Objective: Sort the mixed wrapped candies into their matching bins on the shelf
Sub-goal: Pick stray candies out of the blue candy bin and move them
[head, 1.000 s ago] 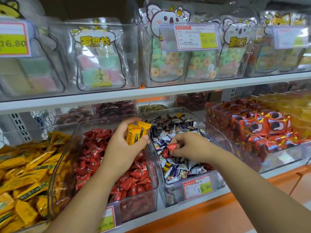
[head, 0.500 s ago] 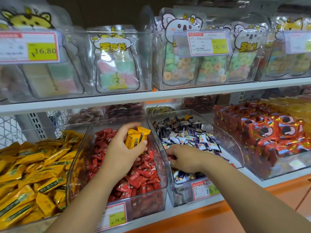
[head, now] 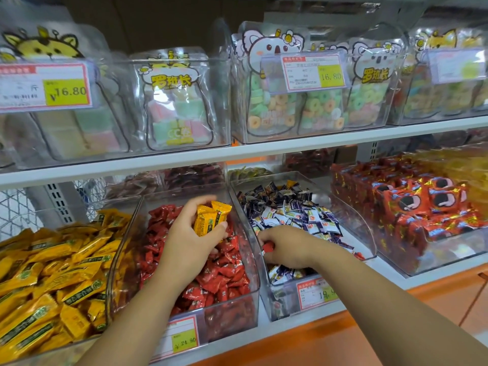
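1. Left hand (head: 190, 241) grips yellow candies (head: 211, 217) over red bin (head: 232, 320); yellow bin (head: 52, 352) lies to its left.
2. Right hand (head: 287, 247) pinches red candy (head: 268, 247) in blue-white bin (head: 290, 299); red bin immediately left.

orange-yellow candies (head: 211, 219); red candy (head: 268, 247); red wrappers (head: 227, 274); navy-white wrappers (head: 287, 215)
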The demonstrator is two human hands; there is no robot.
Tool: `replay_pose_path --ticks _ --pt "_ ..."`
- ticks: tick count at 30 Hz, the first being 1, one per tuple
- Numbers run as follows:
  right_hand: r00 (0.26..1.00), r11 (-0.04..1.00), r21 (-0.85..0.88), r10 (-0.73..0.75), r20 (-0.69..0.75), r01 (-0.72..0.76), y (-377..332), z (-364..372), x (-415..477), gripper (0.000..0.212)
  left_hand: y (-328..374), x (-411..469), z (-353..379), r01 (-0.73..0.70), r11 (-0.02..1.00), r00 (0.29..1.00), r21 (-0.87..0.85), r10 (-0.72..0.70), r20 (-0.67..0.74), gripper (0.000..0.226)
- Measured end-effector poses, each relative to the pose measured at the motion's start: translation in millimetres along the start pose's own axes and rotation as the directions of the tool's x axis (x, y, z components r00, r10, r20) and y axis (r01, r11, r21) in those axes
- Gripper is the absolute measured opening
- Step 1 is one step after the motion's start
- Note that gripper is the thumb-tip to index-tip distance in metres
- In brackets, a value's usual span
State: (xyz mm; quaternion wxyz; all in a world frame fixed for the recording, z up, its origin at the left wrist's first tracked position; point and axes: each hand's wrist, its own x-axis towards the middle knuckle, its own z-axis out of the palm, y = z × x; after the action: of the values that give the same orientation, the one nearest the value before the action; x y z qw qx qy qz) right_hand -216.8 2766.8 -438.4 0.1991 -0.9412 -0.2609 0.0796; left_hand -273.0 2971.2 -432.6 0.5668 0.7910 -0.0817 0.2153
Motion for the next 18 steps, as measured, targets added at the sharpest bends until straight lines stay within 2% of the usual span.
replay_pose_path --ticks 2,4,7,10,13,18 --pt "1.000 0.992 0.129 0.019 -0.024 -0.016 2.1 -2.9 -4.2 0.022 -0.1 0.1 0.2 -0.004 1.000 1.000 0.008 0.004 -0.004 0.043" --pt "0.996 0.950 0.312 0.037 -0.080 -0.011 3.7 -8.4 -9.3 0.014 -0.2 0.3 0.2 -0.008 1.000 1.000 0.010 0.008 -0.010 0.043" --pt "0.980 0.879 0.477 0.104 -0.170 -0.011 8.3 -21.3 -18.8 0.005 -0.9 1.0 0.2 -0.007 1.000 1.000 0.006 0.007 -0.011 0.043" --pt "0.959 0.818 0.573 0.199 -0.201 -0.050 16.6 -33.0 -26.8 0.010 -2.9 2.9 2.0 -0.008 1.000 1.000 -0.006 0.008 -0.011 0.044" --pt "0.955 0.765 0.643 0.210 -0.212 -0.025 21.6 -34.3 -28.3 0.012 -4.4 5.0 5.3 -0.006 1.000 1.000 -0.002 0.006 -0.007 0.044" --pt "0.951 0.714 0.700 0.241 -0.195 -0.037 22.7 -33.8 -30.9 0.005 -1.0 3.9 7.0 -0.009 1.000 1.000 0.002 0.009 0.010 0.043"
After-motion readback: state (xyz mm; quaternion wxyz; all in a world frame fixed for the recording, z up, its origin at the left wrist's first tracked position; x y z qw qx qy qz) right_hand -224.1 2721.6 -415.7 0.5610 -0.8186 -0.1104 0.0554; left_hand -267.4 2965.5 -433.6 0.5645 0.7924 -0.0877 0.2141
